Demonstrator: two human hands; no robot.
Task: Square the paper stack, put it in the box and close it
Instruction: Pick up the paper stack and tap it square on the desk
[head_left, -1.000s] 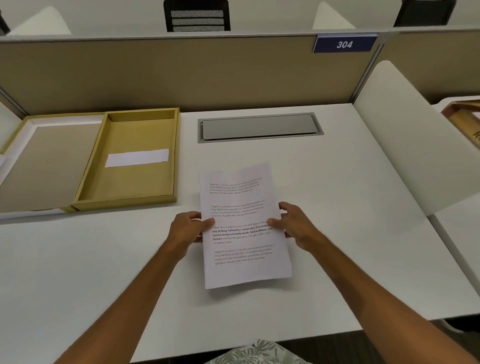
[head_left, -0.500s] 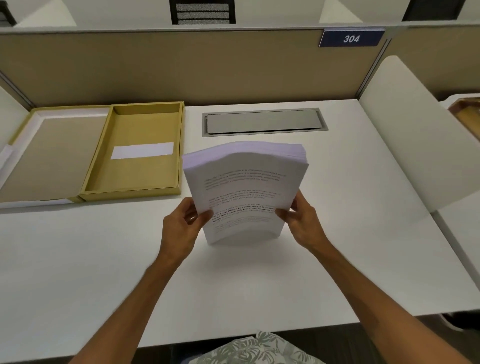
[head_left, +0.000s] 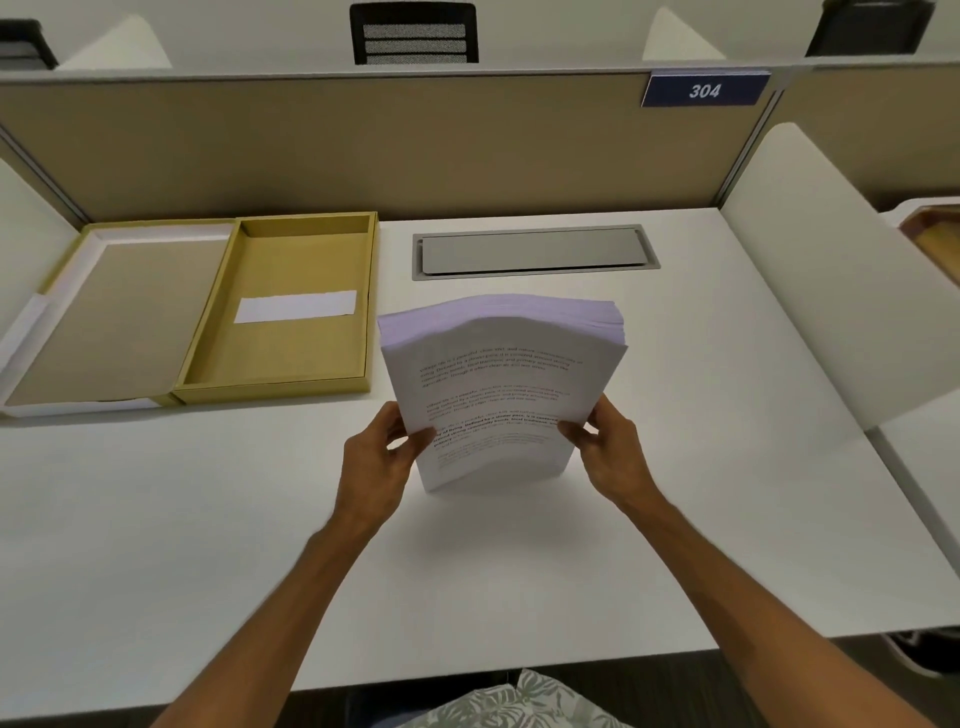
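A thick stack of printed white paper (head_left: 498, 384) stands upright on its lower edge on the white desk, its sheets bowed toward me. My left hand (head_left: 382, 457) grips its left side and my right hand (head_left: 608, 452) grips its right side, thumbs on the front sheet. The top edges of the sheets look slightly uneven at the right. To the left lies the open yellow box (head_left: 208, 332), its tray holding a white label strip (head_left: 295, 306), its lid (head_left: 104, 317) folded out flat further left.
A grey cable hatch (head_left: 532, 252) is set into the desk behind the stack. A beige partition (head_left: 363, 145) closes the back, and a white divider panel (head_left: 831, 291) closes the right side. The desk's near edge runs just above my lap.
The stack lay flat on the desk one second ago. Both hands have lifted it upright onto its lower edge, and it has stayed there over the last half second.
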